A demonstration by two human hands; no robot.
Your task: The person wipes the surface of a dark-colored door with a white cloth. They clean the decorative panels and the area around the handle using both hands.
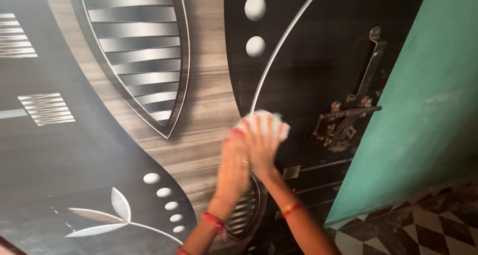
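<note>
Two bare hands press a crumpled white cloth [264, 124] flat against a dark decorative door [308, 75], seen from a head-worn camera tilted well off level. The left hand [233, 161] and the right hand [263, 148] overlap, the left laid partly across the right, fingers stretched out and held close together rather than curled; the cloth shows above and beside the fingertips, pinned under the palms and not pinched. Motion blur softens both hands, so how each finger lies cannot be told. A red thread bracelet [214, 219] circles the left wrist and an orange-red band [292, 208] the right. The cloth sits near the middle of the door, where a thin silver curved line [279, 51] sweeps up across the black laminate, just beside the boundary with a pale grey wood-grain band [209, 85]. Two white oval dots [255, 26] lie above the hands. Toward the door's latch edge, a rusty metal pull handle [369, 65] stands over a sliding bolt latch [348, 116], near the cloth but apart from it. On the far side of the grain band, a leaf-shaped panel of silver stripes [134, 51] fills the upper door, and a silver leaf sprig [107, 217] with a row of small ovals marks the lower corner. A green painted wall [428, 105] borders the door, above a black-and-white chequered floor [423, 230].
</note>
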